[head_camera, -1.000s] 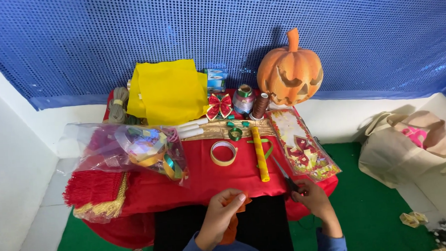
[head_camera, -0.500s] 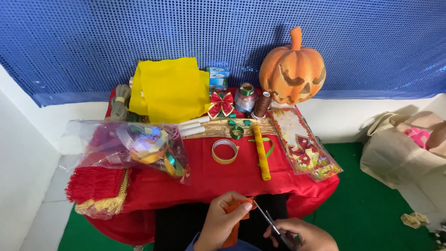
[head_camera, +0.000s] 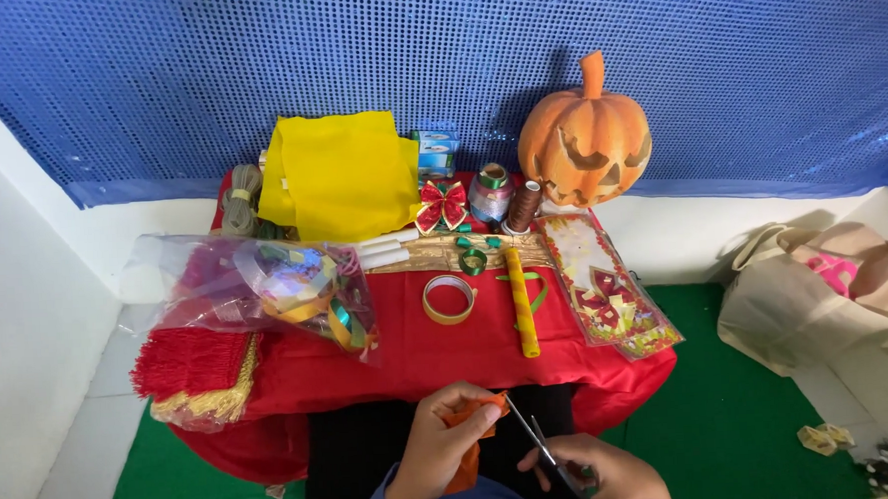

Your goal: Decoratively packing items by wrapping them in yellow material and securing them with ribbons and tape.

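The left hand (head_camera: 435, 449) pinches an orange fabric piece (head_camera: 469, 425) just below the red-draped table's (head_camera: 409, 351) front edge. The right hand (head_camera: 599, 477) grips scissors (head_camera: 532, 438), blades parted at the fabric's right edge.

a single head-worn view looks steeply down and forward over the red table (head_camera: 439, 354). it sits near, with a blue wall (head_camera: 356, 54) behind the table.

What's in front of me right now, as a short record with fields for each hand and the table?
left hand: pinches an orange fabric piece
right hand: holds scissors, blades open at the fabric's edge
table: red cloth, with tape roll, yellow-orange stick, clear bag of ribbons
back: carved pumpkin, yellow fabric
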